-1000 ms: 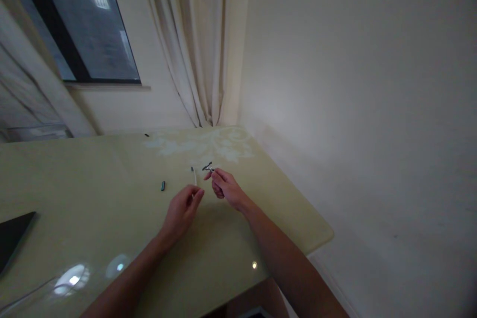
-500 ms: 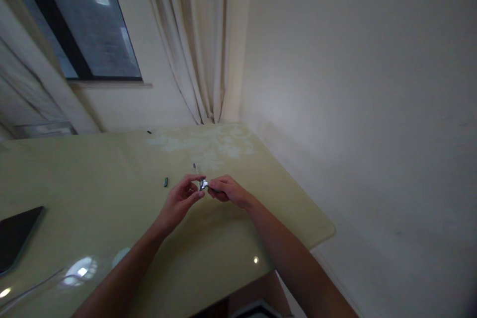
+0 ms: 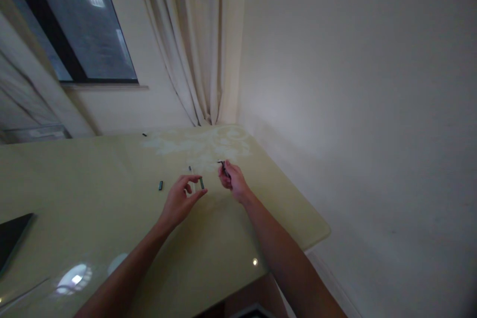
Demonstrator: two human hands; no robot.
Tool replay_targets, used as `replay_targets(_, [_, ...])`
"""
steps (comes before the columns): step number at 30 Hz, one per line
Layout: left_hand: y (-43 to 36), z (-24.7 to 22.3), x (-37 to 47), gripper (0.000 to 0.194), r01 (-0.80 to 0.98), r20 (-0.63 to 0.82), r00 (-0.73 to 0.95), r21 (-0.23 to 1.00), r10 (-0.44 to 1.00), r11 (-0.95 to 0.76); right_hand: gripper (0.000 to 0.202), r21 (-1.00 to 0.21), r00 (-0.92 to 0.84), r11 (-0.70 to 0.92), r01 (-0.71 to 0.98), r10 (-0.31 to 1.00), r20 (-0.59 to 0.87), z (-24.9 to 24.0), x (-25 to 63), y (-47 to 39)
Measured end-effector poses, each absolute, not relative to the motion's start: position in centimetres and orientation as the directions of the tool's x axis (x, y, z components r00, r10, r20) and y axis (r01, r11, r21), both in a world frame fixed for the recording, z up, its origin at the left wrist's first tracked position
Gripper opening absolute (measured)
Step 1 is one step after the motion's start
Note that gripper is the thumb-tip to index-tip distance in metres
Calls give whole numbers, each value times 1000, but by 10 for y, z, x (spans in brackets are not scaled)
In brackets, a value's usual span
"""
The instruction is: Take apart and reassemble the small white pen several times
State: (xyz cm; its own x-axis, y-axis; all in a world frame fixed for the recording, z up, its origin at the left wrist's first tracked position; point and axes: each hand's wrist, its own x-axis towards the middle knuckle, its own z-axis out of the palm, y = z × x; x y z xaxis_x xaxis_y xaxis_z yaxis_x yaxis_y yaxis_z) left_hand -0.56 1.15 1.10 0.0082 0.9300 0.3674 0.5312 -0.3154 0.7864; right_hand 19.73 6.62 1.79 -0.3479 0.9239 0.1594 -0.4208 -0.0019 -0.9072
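- The small bar (image 3: 201,183) sits just left of the middle of the frame, its long axis running nearly up and down, the upper end leaning slightly left.
- The handle (image 3: 224,169), a little right and above, slants, its head end pointing to the upper left.
- The bar is slim, straight and dark greenish; finer detail is too small to tell.
- The handle is dark with a thin crosspiece at its tip; the rest is hidden in the fist.
- The left hand (image 3: 179,201) pinches the bar end to end, forefinger at the top and thumb at the bottom, those two fingers parted by the bar's length.
- The right hand (image 3: 234,181) has its fingers curled closed around the handle, which is apart from the bar.
- A pale stick (image 3: 192,173) with a dark tip shows behind the left hand.
- A second bar (image 3: 160,185) lies left of that hand on the bench (image 3: 93,184).
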Motion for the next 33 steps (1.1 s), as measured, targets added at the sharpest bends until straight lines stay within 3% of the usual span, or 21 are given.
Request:
replay_targets(6, [56, 15, 61, 34, 788, 216, 212, 539, 953, -298, 55, -756, 62, 117, -644, 993, 101, 26, 229, 86])
replay_targets(11, [103, 14, 117, 31, 799, 125, 197, 554, 972, -233, 51, -680, 185, 133, -721, 983, -5, 26, 245, 92])
replay_targets(17, [126, 6, 143, 27, 782, 54, 201, 592, 978, -194, 52, -703, 187, 130, -700, 982, -5, 18, 245, 97])
replay_targets(19, [122, 7, 141, 37, 772, 70, 208, 601, 976, -208, 53, -713, 194, 131, -689, 981, -7, 16, 246, 98])
replay_targets(21, [111, 9, 131, 55, 756, 108, 213, 611, 971, -234, 53, -716, 210, 142, -683, 978, -6, 16, 247, 98])
replay_targets(23, [97, 9, 107, 60, 742, 153, 216, 616, 964, -264, 53, -713, 213, 152, -684, 977, 3, 17, 248, 97])
replay_targets(27, [63, 2, 15, 38, 748, 281, 178, 584, 943, -315, 52, -717, 137, 106, -689, 990, 15, 23, 246, 93])
replay_targets(29, [49, -4, -42, 42, 810, 294, 67, 542, 954, -224, 51, -728, 93, 91, -680, 995, 38, 26, 241, 90])
replay_targets(33, [34, -11, -122, 64, 910, 201, -225, 392, 953, 132, 51, -759, 1, 67, -648, 996, 87, 27, 230, 81])
